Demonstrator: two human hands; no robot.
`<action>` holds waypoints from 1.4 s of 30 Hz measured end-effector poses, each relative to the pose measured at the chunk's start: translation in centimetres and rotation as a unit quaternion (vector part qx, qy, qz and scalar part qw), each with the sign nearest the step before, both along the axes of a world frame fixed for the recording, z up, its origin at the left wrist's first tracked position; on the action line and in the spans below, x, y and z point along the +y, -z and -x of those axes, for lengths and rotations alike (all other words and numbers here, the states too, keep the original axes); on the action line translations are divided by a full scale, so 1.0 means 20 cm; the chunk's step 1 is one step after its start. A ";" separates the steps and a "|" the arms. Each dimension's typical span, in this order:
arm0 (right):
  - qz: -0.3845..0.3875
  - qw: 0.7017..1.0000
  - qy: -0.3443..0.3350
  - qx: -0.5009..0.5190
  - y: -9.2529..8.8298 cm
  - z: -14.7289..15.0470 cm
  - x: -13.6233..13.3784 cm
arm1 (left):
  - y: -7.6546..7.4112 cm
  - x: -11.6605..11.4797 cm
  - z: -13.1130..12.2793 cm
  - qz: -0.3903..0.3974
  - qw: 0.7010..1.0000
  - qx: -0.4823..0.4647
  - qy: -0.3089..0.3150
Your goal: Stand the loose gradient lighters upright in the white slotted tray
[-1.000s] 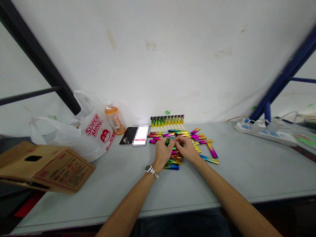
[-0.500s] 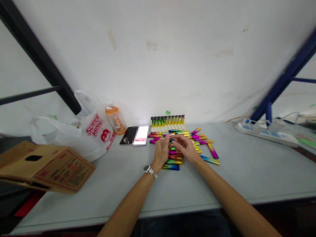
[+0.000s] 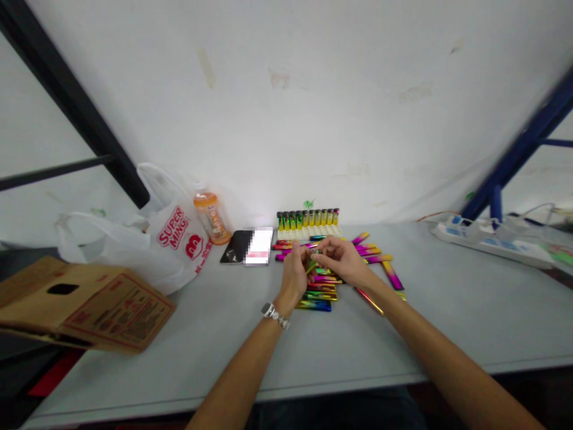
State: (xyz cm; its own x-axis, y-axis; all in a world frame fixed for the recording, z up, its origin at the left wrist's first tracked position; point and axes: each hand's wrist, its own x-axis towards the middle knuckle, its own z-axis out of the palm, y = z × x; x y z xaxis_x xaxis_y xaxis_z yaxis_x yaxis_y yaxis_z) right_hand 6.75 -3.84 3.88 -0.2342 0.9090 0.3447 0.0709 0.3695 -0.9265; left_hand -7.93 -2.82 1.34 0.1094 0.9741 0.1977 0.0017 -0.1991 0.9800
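Observation:
Close together over a pile of glossy rainbow-coloured strips (image 3: 320, 296), my two hands meet around a small shiny yellow-green piece (image 3: 311, 264). My left hand (image 3: 295, 272) has its fingers closed about the piece, partly hiding it. From the other side, my right hand (image 3: 344, 260) pinches at its upper end with thumb and fingers. The exact kind of piece is too small to tell. Behind the hands, a row of small yellow-green tubes with dark tops (image 3: 311, 220) stands upright in a white holed rack (image 3: 308, 233).
Left of the rack lie a dark phone-like device (image 3: 235, 246) and an orange-labelled bottle (image 3: 211, 215). Farther left are a white plastic bag (image 3: 174, 263) and a cardboard box (image 3: 120, 307). A white power strip (image 3: 487, 242) with cables lies right. Loose strips (image 3: 392, 276) lie beside my right forearm.
My right hand has shifted its grip, and the yellow-green piece between the hands shows more. A thin red-gold strip now shows by my right wrist. The view has shifted slightly.

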 end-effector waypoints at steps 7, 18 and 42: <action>-0.096 0.975 0.169 -0.112 -0.14 -0.07 0.38 | 0.00 0.07 0.07 -0.027 0.994 -0.012 -0.109; -0.167 0.850 0.229 -0.443 -0.05 0.01 0.82 | 0.07 0.09 0.08 -0.063 0.991 0.061 -0.099; -0.202 0.719 0.237 -0.622 0.02 0.05 0.61 | 0.05 0.08 0.07 -0.052 0.992 0.063 -0.093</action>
